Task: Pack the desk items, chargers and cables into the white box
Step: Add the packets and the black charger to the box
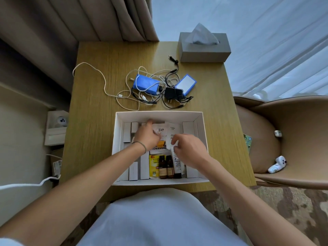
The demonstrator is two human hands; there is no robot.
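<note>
The white box (159, 114) stands open on the wooden table (92, 110), close to me. Inside lie small white cartons, two brown bottles (166, 167), a yellow packet (154, 166), a dark tube and white paper sachets (163, 129). Both hands are down in the box. My left hand (146, 135) rests on the sachets at the back, fingers curled over them. My right hand (189, 148) pinches a white sachet at its edge. Behind the box sit a tangle of white and black cables (142, 96), a blue power pack (145, 84), a black plug adapter (170, 94) and a blue-edged card (185, 84).
A grey tissue box (204, 48) stands at the table's far right corner. Curtains hang behind. A tan chair (292, 139) at the right holds small white toys. A white cable trails on the floor at the left, by a wall socket unit.
</note>
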